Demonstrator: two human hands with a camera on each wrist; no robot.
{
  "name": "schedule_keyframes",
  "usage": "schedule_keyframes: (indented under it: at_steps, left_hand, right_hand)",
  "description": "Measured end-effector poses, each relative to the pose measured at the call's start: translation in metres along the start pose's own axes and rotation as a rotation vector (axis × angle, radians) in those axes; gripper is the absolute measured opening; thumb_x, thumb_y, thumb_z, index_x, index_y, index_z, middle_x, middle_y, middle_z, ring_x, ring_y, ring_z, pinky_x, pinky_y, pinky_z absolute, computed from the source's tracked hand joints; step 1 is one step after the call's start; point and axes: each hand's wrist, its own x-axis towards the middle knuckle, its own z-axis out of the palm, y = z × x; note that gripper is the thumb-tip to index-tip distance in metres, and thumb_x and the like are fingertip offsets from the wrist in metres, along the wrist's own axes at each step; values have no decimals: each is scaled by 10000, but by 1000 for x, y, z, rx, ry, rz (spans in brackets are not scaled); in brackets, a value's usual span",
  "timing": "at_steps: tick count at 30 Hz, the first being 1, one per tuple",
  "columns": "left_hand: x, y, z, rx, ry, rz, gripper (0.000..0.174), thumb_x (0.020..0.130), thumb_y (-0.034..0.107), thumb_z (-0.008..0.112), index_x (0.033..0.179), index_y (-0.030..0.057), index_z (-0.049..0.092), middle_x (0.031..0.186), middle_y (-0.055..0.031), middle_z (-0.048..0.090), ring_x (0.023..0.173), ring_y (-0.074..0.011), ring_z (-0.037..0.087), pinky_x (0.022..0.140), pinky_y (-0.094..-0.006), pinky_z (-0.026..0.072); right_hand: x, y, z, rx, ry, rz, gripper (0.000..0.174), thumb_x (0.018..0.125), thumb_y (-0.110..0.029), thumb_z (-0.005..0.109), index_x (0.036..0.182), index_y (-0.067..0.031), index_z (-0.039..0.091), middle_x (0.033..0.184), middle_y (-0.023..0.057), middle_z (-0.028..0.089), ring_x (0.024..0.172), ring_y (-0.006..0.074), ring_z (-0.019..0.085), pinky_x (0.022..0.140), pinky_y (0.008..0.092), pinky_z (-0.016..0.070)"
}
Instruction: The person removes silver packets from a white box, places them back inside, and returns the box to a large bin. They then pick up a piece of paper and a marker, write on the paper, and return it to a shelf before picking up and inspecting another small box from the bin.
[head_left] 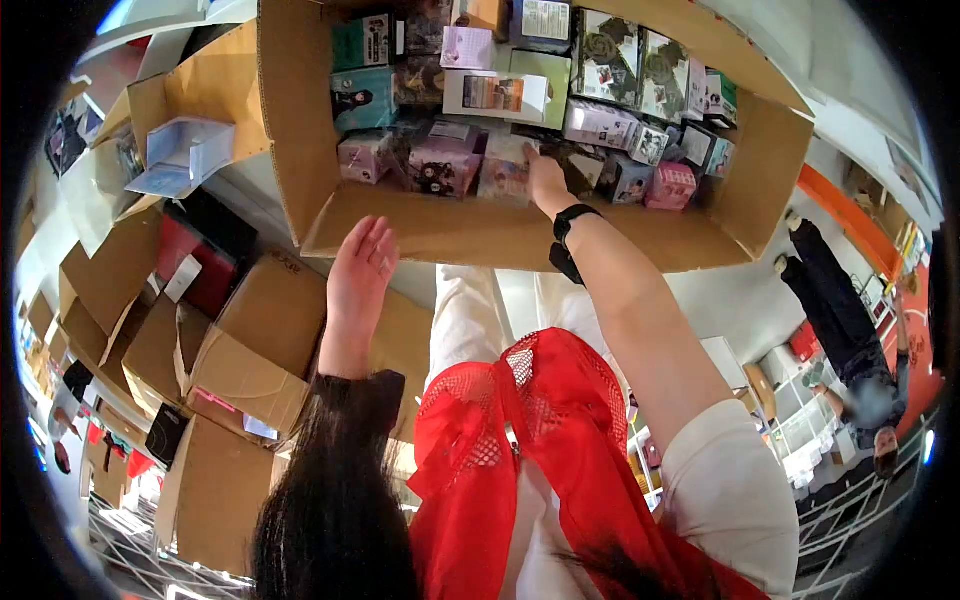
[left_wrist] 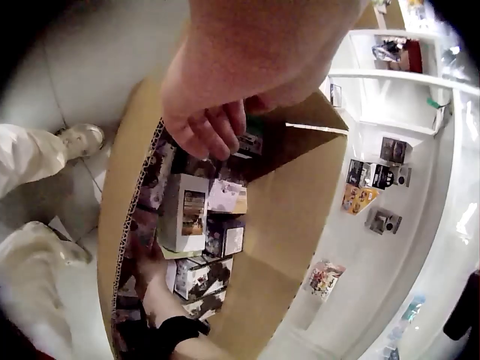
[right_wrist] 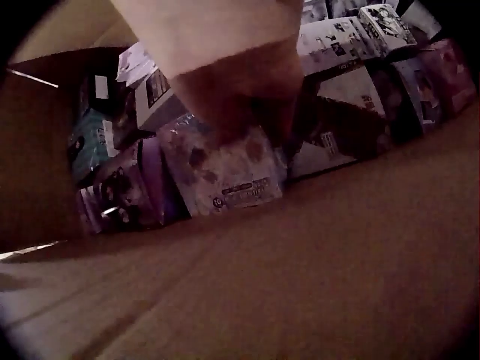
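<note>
A large cardboard carton (head_left: 480, 222) holds many small printed boxes. My right hand (head_left: 548, 185), with a black band at the wrist, reaches down into it at the near side. Its fingers are at the upper part of a pale, patterned small box in clear wrap (right_wrist: 225, 172); the hand hides them in the right wrist view, so I cannot tell whether they grip it. Left of that box sits a purple box (head_left: 442, 165). My left hand (head_left: 360, 270) hovers by the carton's near left edge, holding nothing, its fingers relaxed in the left wrist view (left_wrist: 214, 127).
A white box with a picture (head_left: 495, 94) lies atop others in the carton. Several brown cartons (head_left: 265, 315) stand to the left, with an open pale box (head_left: 185, 155) beyond. White shelving (left_wrist: 397, 112) holds small boxes. A person in dark clothes (head_left: 850, 320) stands at the right.
</note>
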Motion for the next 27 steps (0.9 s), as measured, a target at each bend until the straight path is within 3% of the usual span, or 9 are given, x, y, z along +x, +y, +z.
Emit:
schedule_keyframes:
  at_steps: [8,9,12,17,20,22,24,26,27]
  left_hand:
    - [19,-4,27,94,-67,-4,354,927,210,385,1229,25,387,1171,-72,492,1004,-189,507,845,-311,430]
    - [21,-5,31,105,-90,2,349,927,211,385,1224,26,392,1169,-73,493,1005,-188,507,846,-309,430]
    - [24,-6,44,135,-140,7,334,929,206,383,1211,29,405,1162,-78,500,1008,-186,506,847,-305,428]
    - [29,-5,84,304,-105,32,342,923,217,400,1201,19,413,1171,-84,504,1037,-190,501,846,-301,424]
    - [68,-16,114,858,-240,155,392,885,251,480,1190,10,423,1174,-89,509,1073,-191,489,851,-305,418]
    - [122,-35,132,1382,-426,300,620,804,316,597,1280,24,329,1257,-119,438,1140,-230,441,895,-338,401]
    - [171,-72,171,2296,-155,731,855,725,337,672,1365,65,174,1351,-138,311,1209,-272,357,964,-379,344]
    - [205,-74,182,2431,-234,894,1020,662,353,713,1388,77,52,1399,-140,207,1247,-299,285,1014,-398,278]
    - [229,-81,178,2434,-222,932,1017,634,333,725,1381,57,92,1391,-142,223,1250,-298,275,1028,-402,247]
  right_hand:
    - [18,6,-6,92,-38,-40,426,791,50,501,1213,-2,465,1158,221,516,854,271,624,685,344,482]
    - [12,8,-9,229,93,-134,414,770,24,533,1182,1,495,1110,225,543,842,275,624,660,343,488]
    - [-2,-1,-46,-116,121,-143,429,754,-27,585,1173,3,499,1065,204,573,812,256,630,632,315,500]
    - [-15,49,-73,530,-74,13,436,750,-93,639,1162,-11,521,995,122,608,768,174,623,620,261,512]
    - [-43,67,-93,814,79,68,464,735,-167,663,1143,11,531,910,123,632,740,168,620,657,303,499]
    - [-47,73,-109,790,241,3,481,729,-201,670,1134,22,536,871,132,642,716,172,618,661,325,490]
    - [-25,87,-130,663,372,-122,477,732,-201,667,1135,18,538,866,133,641,693,170,612,639,320,487]
    - [2,86,-151,537,338,-258,482,734,-229,660,1150,-18,541,866,148,641,706,221,608,646,297,471]
    - [9,71,-171,391,251,-217,486,727,-207,674,1155,-19,538,845,112,629,686,155,574,594,274,452]
